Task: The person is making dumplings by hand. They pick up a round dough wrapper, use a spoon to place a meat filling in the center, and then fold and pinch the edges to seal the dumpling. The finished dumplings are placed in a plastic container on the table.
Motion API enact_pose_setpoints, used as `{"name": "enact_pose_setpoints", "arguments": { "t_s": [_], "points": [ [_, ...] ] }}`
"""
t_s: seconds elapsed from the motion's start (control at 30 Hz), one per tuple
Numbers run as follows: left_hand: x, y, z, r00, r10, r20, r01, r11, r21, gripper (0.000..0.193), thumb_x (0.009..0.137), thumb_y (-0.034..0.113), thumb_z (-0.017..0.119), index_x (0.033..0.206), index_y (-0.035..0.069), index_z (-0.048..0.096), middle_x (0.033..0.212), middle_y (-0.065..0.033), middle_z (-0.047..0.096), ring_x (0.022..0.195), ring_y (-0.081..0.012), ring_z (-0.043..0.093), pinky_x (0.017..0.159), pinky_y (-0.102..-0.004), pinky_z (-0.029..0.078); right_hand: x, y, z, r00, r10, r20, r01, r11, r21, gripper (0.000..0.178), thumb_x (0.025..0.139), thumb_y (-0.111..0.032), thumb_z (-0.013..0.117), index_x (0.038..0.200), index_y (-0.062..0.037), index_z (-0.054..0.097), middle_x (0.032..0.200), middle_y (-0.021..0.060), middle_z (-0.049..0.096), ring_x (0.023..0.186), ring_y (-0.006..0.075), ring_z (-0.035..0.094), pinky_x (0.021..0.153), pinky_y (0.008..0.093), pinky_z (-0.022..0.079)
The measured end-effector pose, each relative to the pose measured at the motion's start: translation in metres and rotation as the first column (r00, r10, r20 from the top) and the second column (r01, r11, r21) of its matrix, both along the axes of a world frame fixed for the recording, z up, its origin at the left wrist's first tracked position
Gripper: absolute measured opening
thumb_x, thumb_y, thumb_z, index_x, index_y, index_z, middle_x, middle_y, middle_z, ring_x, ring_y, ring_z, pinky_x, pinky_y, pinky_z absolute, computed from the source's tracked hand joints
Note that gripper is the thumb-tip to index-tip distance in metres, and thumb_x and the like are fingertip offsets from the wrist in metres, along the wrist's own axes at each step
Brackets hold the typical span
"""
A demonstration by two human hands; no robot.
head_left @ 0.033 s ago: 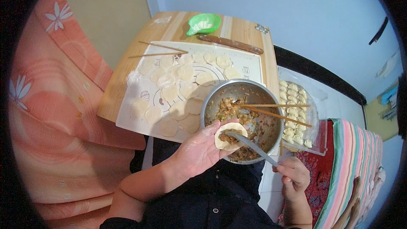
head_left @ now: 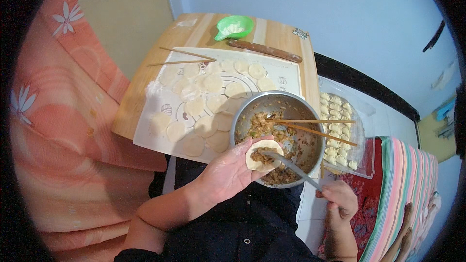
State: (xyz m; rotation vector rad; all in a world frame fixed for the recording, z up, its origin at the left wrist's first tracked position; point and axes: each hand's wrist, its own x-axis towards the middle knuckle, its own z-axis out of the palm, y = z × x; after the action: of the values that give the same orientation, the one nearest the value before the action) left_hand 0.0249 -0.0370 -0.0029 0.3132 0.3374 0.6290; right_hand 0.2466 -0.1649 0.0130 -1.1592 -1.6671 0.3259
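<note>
On the fingers of my left hand (head_left: 230, 174), palm up, rests a round dumpling wrapper (head_left: 252, 164). Brown minced filling (head_left: 259, 156) sits in its middle. My right hand (head_left: 341, 201) grips the end of a metal spoon (head_left: 296, 170), whose tip touches the filling. Just behind the wrapper, a steel bowl (head_left: 318, 153) holds more filling, partly covered by my left hand. A pair of wooden chopsticks (head_left: 323, 121) leans across the bowl's right rim.
Flat dough rounds (head_left: 206, 125) lie on a white mat (head_left: 150, 111) on a wooden table (head_left: 131, 111). A rolling pin (head_left: 264, 51), a green bowl of flour (head_left: 235, 26) and two sticks (head_left: 179, 62) are farther back. At right, a clear tray (head_left: 361, 140) holds several rows of dumplings (head_left: 335, 111).
My right hand and the spoon handle have shifted slightly to the right and down. The left hand and wrapper have stayed in place.
</note>
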Motion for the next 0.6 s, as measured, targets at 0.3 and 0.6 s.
{"name": "enact_pose_setpoints", "arguments": {
  "t_s": [0.3,0.6],
  "points": [
    [-0.013,0.010,-0.007,0.991,0.126,-0.055,-0.121,0.990,0.079,0.048,0.096,0.032,0.030,0.130,-0.002,0.035,0.131,-0.0198,0.042,0.119,-0.0281,0.044,0.102,-0.0374,0.036,0.014,-0.004,-0.007,0.918,-0.251,-0.307,0.209,0.964,-0.163,0.030,0.093,-0.025,0.047,0.090,0.0020,0.060,0.071,0.0109,0.056,0.063,0.0172,0.057,0.056,0.0270,0.044],
    [-0.019,0.011,-0.007,0.987,0.149,-0.062,-0.147,0.988,0.037,0.048,0.095,0.031,0.036,0.131,-0.001,0.034,0.129,-0.0199,0.043,0.119,-0.0277,0.044,0.102,-0.0374,0.035,0.015,0.007,-0.025,0.975,-0.161,-0.154,0.080,0.897,-0.434,0.027,0.092,-0.022,0.050,0.094,0.0011,0.064,0.076,0.0100,0.061,0.067,0.0164,0.058,0.061,0.0260,0.046]
  ]
}}
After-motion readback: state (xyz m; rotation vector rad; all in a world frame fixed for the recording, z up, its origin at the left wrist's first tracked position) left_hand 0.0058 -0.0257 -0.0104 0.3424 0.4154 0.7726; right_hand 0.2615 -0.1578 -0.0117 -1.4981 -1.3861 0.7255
